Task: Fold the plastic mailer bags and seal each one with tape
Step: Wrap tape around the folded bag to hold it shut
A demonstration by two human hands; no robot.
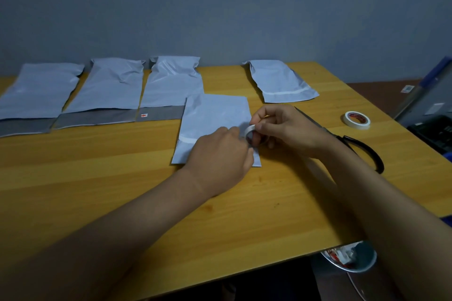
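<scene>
Mailer bag of pale grey plastic [210, 117], folded flat, lies on the yellow wooden desk [97, 178] directly under both your hands. Your right hand [286, 129] grips a small white roll of tape [252, 132] between thumb and curled fingers, holding it just above the bag's near right corner. Your left hand [220, 154] sits just left of the roll, fingers curled toward it and pinching at its edge; whether it has the loose tape end between them you cannot tell from here. Beyond your left hand, three unfolded grey mailer bags [107, 90] lie side by side with their darker flaps open toward you. Beyond your right hand rests a sealed mailer bag [278, 83] with a white strip across it. To the right of your right hand sits a second white tape roll [357, 120], and black-handled scissors [362, 149] lie beside your right wrist.
</scene>
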